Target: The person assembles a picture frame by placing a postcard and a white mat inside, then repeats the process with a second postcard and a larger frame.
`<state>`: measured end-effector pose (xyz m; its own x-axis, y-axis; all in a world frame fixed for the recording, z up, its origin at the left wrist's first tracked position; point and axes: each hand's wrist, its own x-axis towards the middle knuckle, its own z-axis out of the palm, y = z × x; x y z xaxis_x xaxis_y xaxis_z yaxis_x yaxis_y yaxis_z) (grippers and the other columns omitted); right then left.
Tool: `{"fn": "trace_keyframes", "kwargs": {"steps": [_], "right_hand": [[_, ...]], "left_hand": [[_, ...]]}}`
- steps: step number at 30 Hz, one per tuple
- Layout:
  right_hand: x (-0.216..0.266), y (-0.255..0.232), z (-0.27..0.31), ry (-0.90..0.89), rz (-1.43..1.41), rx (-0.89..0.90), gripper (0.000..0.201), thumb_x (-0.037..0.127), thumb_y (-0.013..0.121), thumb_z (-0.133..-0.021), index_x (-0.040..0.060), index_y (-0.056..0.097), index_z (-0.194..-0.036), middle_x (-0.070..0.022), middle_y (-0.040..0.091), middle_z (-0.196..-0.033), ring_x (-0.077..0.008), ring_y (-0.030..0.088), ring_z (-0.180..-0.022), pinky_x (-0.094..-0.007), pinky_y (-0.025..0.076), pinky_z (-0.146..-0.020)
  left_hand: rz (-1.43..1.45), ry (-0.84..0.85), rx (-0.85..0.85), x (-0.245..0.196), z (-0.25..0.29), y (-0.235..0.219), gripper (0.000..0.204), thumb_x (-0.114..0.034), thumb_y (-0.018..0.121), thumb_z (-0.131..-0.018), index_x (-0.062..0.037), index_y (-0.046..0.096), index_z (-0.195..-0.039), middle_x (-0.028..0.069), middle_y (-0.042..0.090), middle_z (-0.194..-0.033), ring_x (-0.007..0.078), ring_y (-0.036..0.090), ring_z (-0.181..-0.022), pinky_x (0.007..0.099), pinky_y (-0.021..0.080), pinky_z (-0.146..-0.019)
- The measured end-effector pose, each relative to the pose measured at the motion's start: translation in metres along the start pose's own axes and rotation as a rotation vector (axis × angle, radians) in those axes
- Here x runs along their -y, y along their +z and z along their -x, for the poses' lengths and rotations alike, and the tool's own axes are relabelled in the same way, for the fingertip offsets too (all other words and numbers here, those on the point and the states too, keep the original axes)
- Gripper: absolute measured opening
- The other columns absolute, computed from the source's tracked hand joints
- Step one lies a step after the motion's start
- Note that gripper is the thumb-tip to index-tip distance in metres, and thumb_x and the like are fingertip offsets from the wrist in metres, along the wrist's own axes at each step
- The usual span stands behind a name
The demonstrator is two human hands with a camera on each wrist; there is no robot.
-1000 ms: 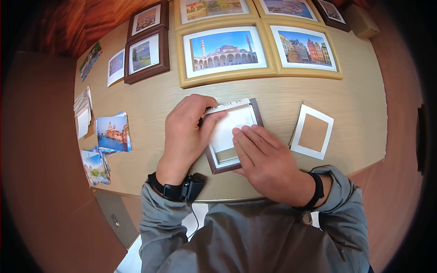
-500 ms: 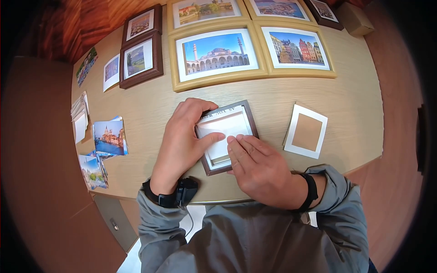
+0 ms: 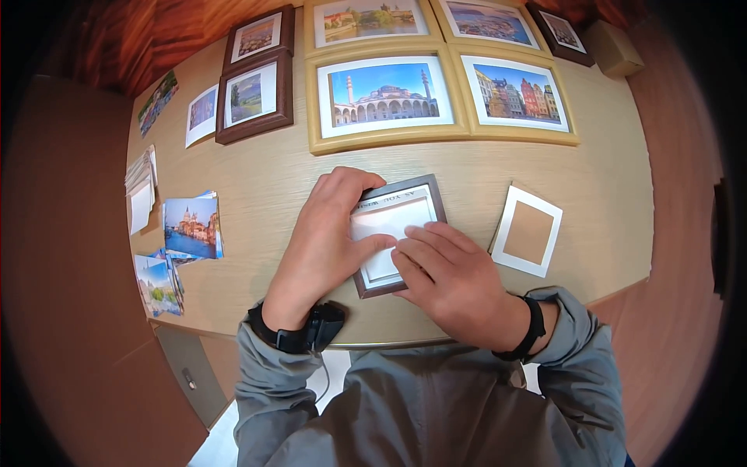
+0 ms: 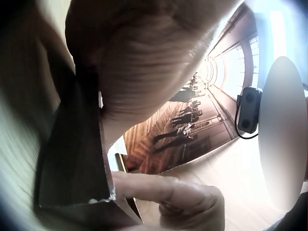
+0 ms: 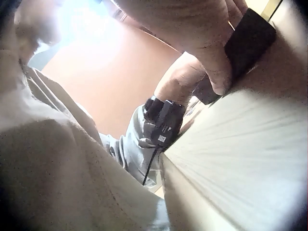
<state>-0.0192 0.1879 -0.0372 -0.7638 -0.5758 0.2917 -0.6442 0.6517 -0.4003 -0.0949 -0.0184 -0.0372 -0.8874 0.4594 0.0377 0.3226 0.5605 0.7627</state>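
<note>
A small dark brown frame (image 3: 440, 205) lies on the table in front of the person, tilted a little. Inside its border sits a white mat (image 3: 420, 191) lettered "AS YOU WISH", around a blank white middle. The left hand (image 3: 325, 233) grips the frame's left side, fingers at the far corner and thumb over the white middle. On the near right part, the right hand (image 3: 455, 284) lays bent fingertips on the insert, close to the left thumb. In the right wrist view, the right thumb presses the outer side of the dark frame (image 5: 250, 41).
Right of the hands lies a white mat (image 3: 508, 230) with a brown middle. Photo stacks (image 3: 191, 227) and white cards (image 3: 141, 204) lie at the left. Yellow frames (image 3: 389, 142) and dark frames (image 3: 286, 93) with pictures fill the far side; a box (image 3: 613, 48) stands far right.
The lettered mat, earlier overlapping the frame's far edge, now lies within the border. The left thumb has moved down from the mat's top strip to the middle, and the right fingers have bent more.
</note>
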Motion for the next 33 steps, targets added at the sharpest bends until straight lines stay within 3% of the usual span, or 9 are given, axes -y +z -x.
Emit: {"fn": "trace_keyframes", "kwargs": {"steps": [2,4,7,20,22,26,28,33], "right_hand": [[0.001,0.000,-0.003,-0.001,0.027,-0.037,0.050,0.012,0.075,-0.068,-0.0115,0.069,-0.112,-0.0216,0.069,-0.115,-0.0343,0.067,-0.112,-0.0426,0.051,-0.106],[0.001,0.000,-0.004,0.073,-0.030,-0.019,0.053,0.016,0.078,-0.070,-0.0123,0.068,-0.114,-0.0237,0.068,-0.123,-0.0360,0.066,-0.119,-0.0450,0.048,-0.112],[0.000,0.001,-0.002,0.036,0.030,0.041,0.056,0.020,0.081,-0.070,-0.0132,0.068,-0.114,-0.0250,0.067,-0.127,-0.0358,0.065,-0.121,-0.0440,0.047,-0.113],[0.005,0.005,0.006,-0.045,0.153,0.035,0.053,0.014,0.069,-0.073,-0.0173,0.068,-0.116,-0.0251,0.069,-0.117,-0.0338,0.068,-0.113,-0.0407,0.049,-0.109],[0.007,0.000,0.002,-0.031,0.156,0.053,0.053,0.018,0.082,-0.070,-0.0108,0.072,-0.113,-0.0236,0.072,-0.123,-0.0320,0.072,-0.113,-0.0418,0.055,-0.104],[0.005,0.002,0.003,-0.032,0.136,0.035,0.053,0.018,0.082,-0.069,-0.0102,0.072,-0.113,-0.0223,0.073,-0.122,-0.0310,0.071,-0.114,-0.0413,0.055,-0.104],[0.003,0.005,0.003,-0.043,0.119,0.002,0.047,0.014,0.071,-0.072,-0.0137,0.069,-0.109,-0.0209,0.069,-0.113,-0.0318,0.067,-0.112,-0.0401,0.050,-0.107],[-0.003,-0.001,-0.002,-0.037,0.047,-0.005,0.043,0.014,0.070,-0.073,-0.0085,0.071,-0.109,-0.0179,0.069,-0.114,-0.0300,0.066,-0.109,-0.0393,0.051,-0.104]], "left_hand": [[0.006,0.004,-0.006,0.004,0.001,-0.002,0.053,0.002,0.087,-0.071,0.0001,0.065,-0.120,0.0152,0.066,-0.115,0.0331,0.065,-0.109,0.0382,0.052,-0.096],[0.211,-0.022,0.021,0.016,0.002,-0.006,0.044,0.005,0.080,-0.079,0.0006,0.069,-0.121,0.0147,0.068,-0.115,0.0300,0.067,-0.108,0.0360,0.052,-0.095],[0.216,-0.031,-0.014,0.014,0.001,-0.003,0.038,0.007,0.075,-0.084,0.0002,0.071,-0.121,0.0138,0.069,-0.114,0.0268,0.068,-0.106,0.0343,0.052,-0.095],[0.190,-0.101,0.001,0.010,-0.002,-0.001,0.037,0.010,0.072,-0.083,0.0007,0.070,-0.118,0.0111,0.068,-0.110,0.0231,0.067,-0.106,0.0324,0.051,-0.096],[0.283,-0.123,-0.015,0.015,-0.001,0.000,0.037,0.011,0.072,-0.083,0.0013,0.072,-0.119,0.0107,0.069,-0.112,0.0219,0.067,-0.107,0.0316,0.051,-0.097],[0.302,-0.110,-0.045,0.015,-0.001,0.000,0.039,0.012,0.068,-0.081,-0.0007,0.074,-0.117,0.0139,0.072,-0.110,0.0267,0.070,-0.101,0.0328,0.054,-0.088],[0.314,-0.145,0.008,0.012,-0.002,-0.003,0.039,0.014,0.068,-0.083,0.0021,0.072,-0.119,0.0104,0.070,-0.112,0.0210,0.067,-0.108,0.0311,0.051,-0.098],[0.283,-0.147,0.015,0.010,-0.002,-0.002,0.041,0.015,0.064,-0.082,0.0020,0.071,-0.120,0.0102,0.069,-0.111,0.0210,0.067,-0.107,0.0313,0.051,-0.099]]}}
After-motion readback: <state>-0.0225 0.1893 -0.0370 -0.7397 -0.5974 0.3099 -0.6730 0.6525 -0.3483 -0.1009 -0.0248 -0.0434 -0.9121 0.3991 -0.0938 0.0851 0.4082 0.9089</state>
